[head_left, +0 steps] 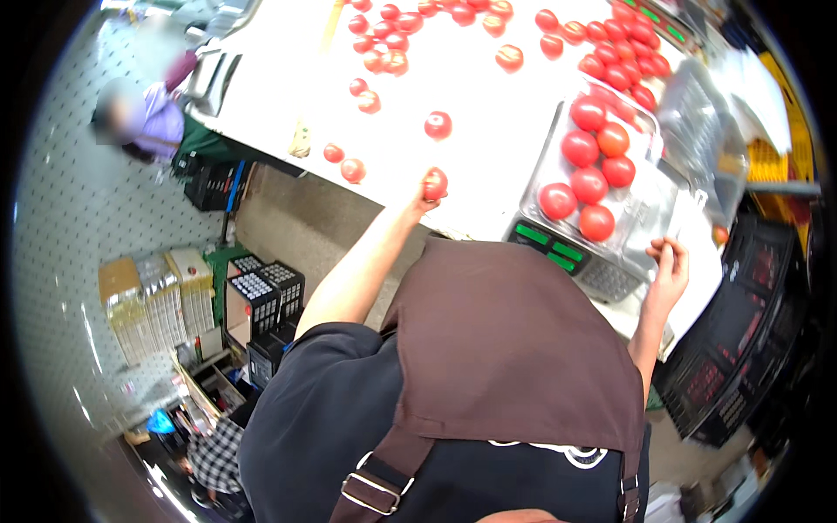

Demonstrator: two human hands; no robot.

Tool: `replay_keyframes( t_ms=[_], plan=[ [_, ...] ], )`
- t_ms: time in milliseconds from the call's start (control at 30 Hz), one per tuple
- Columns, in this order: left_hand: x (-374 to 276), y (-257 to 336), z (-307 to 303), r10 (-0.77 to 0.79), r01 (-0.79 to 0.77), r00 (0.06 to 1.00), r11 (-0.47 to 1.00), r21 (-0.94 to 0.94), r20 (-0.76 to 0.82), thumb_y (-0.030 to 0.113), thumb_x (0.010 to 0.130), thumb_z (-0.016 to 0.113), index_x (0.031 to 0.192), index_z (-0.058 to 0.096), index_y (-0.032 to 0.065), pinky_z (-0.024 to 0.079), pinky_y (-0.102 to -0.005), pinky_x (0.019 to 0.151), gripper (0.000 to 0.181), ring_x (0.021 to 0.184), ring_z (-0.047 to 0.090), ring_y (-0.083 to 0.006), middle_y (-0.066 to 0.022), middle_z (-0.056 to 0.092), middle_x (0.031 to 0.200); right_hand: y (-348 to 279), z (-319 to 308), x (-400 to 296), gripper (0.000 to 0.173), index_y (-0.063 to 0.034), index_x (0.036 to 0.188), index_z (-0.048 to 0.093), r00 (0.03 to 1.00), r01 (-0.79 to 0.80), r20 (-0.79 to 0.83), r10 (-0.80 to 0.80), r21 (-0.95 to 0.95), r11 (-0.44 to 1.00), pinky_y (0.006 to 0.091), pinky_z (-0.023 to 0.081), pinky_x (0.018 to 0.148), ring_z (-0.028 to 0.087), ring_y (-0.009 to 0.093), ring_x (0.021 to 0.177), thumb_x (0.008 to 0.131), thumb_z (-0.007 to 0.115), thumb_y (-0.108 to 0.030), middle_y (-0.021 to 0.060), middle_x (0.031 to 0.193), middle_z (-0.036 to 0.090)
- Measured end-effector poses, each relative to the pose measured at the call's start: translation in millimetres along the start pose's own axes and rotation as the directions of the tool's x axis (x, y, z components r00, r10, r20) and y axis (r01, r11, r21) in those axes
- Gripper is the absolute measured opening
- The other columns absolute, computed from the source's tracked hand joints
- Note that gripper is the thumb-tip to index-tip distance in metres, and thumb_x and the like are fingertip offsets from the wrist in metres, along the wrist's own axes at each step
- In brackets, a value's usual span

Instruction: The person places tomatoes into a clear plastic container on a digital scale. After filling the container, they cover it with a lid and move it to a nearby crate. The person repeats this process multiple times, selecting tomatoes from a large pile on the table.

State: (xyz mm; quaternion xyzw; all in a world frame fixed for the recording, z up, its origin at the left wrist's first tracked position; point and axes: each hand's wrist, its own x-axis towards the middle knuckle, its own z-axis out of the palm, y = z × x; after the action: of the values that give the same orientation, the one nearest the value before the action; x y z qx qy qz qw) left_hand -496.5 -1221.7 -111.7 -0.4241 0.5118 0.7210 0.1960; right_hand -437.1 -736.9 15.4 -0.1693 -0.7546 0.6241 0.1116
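My left hand [428,197] is closed around a red tomato [435,184] at the near edge of the white table [484,150]. Right of it, a clear plastic tray [556,140] holding several tomatoes rests on a digital scale [608,278] with green displays. My right hand [670,258] is beside the scale's right side, fingers curled; whether it holds anything thin or clear is not plain. A single tomato [438,125] lies beyond my left hand, and two smaller ones [352,170] lie to its left. More loose tomatoes [614,52] are heaped beyond the tray.
Stacked clear plastic trays [696,124] stand right of the scale. Black crates [739,327] are at the right, by yellow crates [768,160]. A person in a purple top [160,121] is past the table's left end. Boxes [157,301] and crates [261,294] stand on the floor.
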Motion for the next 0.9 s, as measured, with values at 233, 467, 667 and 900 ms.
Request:
replay_keyframes(
  t_ms=[233, 467, 667, 900],
  plan=[
    [-0.8, 10.8, 22.9, 0.759, -0.581, 0.621, 0.278, 0.765, 0.196, 0.019, 0.081, 0.073, 0.125, 0.058, 0.0047, 0.046, -0.0404, 0.099, 0.049, 0.117, 0.054, -0.0383, -0.0222, 0.050, 0.130, 0.4, 7.6, 7.8, 0.017, 0.0011, 0.112, 0.060, 1.000, 0.005, 0.020, -0.005, 0.017, 1.000, 0.0286, 0.052, 0.082, 0.063, 0.015, 0.084, 0.103, 0.049, -0.010, 0.0093, 0.098, 0.065],
    [13.3, 80.2, -42.6, 0.930, -0.321, 0.366, 0.167, 0.932, -0.040, 0.018, 0.083, 0.072, 0.116, 0.061, 0.0044, 0.049, -0.0403, 0.094, 0.038, 0.106, 0.063, -0.0322, -0.0191, 0.064, 0.110, -14.0, 18.9, 10.0, 0.016, 0.0021, 0.111, 0.059, 0.999, 0.013, 0.036, -0.013, -0.005, 1.000, 0.0277, 0.051, 0.079, 0.062, 0.015, 0.083, 0.102, 0.049, -0.007, 0.0098, 0.096, 0.065],
    [86.2, 121.3, -171.0, 0.533, -0.164, 0.771, 0.694, 0.701, -0.348, 0.042, 0.087, 0.063, 0.125, 0.052, 0.0012, 0.050, -0.0430, 0.093, 0.057, 0.107, 0.064, -0.0402, -0.0294, 0.065, 0.111, -3.8, 8.9, 15.3, 0.016, 0.0012, 0.110, 0.060, 0.999, 0.008, 0.030, -0.009, 0.012, 1.000, 0.0282, 0.052, 0.078, 0.063, 0.015, 0.080, 0.102, 0.050, -0.008, 0.0100, 0.095, 0.065],
    [63.8, 134.7, -61.1, 0.835, -0.471, 0.544, 0.383, 0.795, -0.080, 0.020, 0.085, 0.068, 0.127, 0.055, 0.0047, 0.053, -0.0403, 0.087, 0.047, 0.098, 0.066, -0.0311, -0.0189, 0.066, 0.110, -31.1, 15.0, 7.3, 0.012, 0.0005, 0.108, 0.060, 0.999, 0.048, 0.026, -0.047, -0.025, 0.999, 0.0257, 0.050, 0.077, 0.062, 0.012, 0.081, 0.100, 0.052, -0.003, 0.0079, 0.093, 0.066]
  ],
)
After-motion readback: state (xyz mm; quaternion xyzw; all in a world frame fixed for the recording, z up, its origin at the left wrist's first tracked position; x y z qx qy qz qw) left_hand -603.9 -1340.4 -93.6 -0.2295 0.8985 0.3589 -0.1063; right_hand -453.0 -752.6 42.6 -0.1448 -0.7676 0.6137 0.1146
